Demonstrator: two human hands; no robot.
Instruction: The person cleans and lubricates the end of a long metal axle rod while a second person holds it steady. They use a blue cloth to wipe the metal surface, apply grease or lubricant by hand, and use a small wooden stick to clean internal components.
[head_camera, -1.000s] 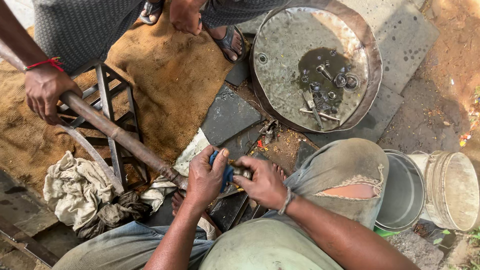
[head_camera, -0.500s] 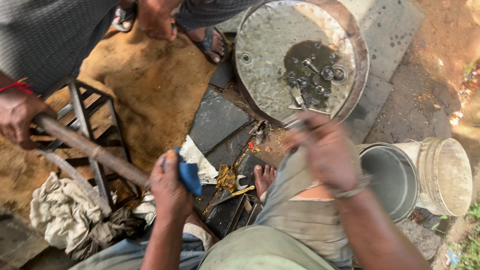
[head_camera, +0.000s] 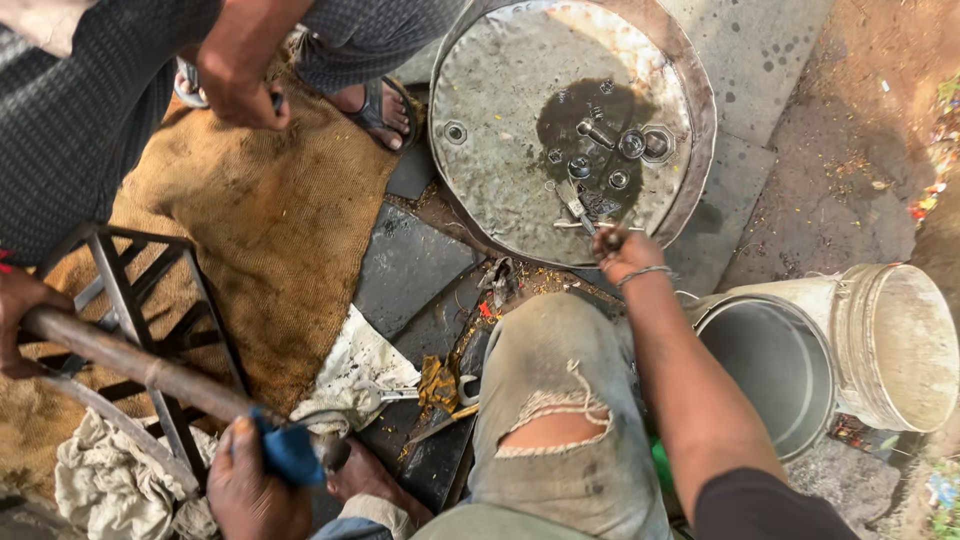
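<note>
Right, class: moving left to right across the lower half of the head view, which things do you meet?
Crumpled rag → left hand holding a blue cloth → torn trouser knee → metal pot → white bucket.

Right hand (head_camera: 622, 250) sits at the near rim of the round metal pan (head_camera: 480, 190); path in from the knee side is open. Inside the pan, loose nuts and bolts (head_camera: 610, 150) crowd the dark oily patch; the pale left half is bare. White bucket (head_camera: 880, 345) and steel pot (head_camera: 775, 375) block the right side, just beside the forearm. Torn-jeans knee (head_camera: 550, 400) fills the middle. Left hand (head_camera: 255, 480) with blue cloth (head_camera: 290, 455) is boxed in by the rusty pipe (head_camera: 130, 365), black metal stand (head_camera: 140, 310) and rag pile (head_camera: 110, 480). Another person's hand (head_camera: 240, 90) and sandalled foot (head_camera: 375, 105) close off the top. Burlap mat (head_camera: 270, 210) is free.
</note>
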